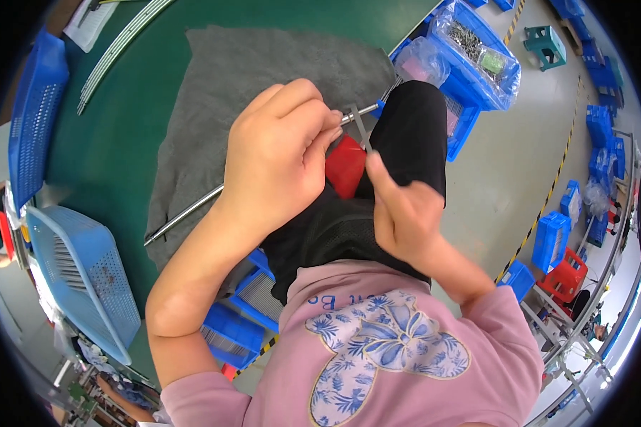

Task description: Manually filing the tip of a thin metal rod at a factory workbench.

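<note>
My left hand (281, 153) is closed around a long thin metal rod (185, 213) near its upper end, fingertips pinching it beside a small metal bracket (356, 117). The rod runs from lower left across a grey cloth (214, 92) up to the right. My right hand (402, 210) is just below the bracket, fingers curled, thumb and forefinger raised toward a thin metal piece (363, 135); whether it grips that piece I cannot tell. A red object (347, 165) sits between the two hands over my lap.
The cloth lies on a green table (114, 142). A light blue basket (85, 274) and a darker blue basket (32, 107) stand at the left. Blue bins with bagged metal parts (477, 50) sit at upper right. More blue bins (231, 334) are under the table.
</note>
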Available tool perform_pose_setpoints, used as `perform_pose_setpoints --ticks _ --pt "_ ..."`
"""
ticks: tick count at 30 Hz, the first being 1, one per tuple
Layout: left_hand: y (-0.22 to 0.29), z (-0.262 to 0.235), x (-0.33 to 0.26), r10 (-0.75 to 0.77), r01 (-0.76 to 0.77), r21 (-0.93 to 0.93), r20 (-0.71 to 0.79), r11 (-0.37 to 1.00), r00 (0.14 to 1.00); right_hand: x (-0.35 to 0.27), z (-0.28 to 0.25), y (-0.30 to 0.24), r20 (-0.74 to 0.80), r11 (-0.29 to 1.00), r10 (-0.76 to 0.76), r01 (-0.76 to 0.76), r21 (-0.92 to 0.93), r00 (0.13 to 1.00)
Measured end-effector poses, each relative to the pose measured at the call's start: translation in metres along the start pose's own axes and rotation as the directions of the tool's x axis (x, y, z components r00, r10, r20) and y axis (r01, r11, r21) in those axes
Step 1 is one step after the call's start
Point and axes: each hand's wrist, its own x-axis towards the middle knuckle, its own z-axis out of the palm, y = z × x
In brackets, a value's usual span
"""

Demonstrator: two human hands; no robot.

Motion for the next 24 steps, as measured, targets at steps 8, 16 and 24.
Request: perform_pose_setpoints --ticks 8,16,24 --pt "-0.002 -0.002 0.0 -0.017 0.017 0.014 -0.005 1.0 1.0 0.014 0.006 0.001 -0.033 0.998 -0.047 0.045 -0.046 0.998" --pt "0.0 0.001 -0.001 -0.017 0.017 0.03 -0.006 0.999 1.0 0.02 0.018 0.006 -0.079 0.998 -0.043 0.039 -0.054 0.996" --pt "-0.001 -0.003 0.001 -0.025 0.025 0.038 0.012 0.999 1.0 0.02 0.051 0.022 -0.279 0.989 -0.141 0.145 -0.007 0.95"
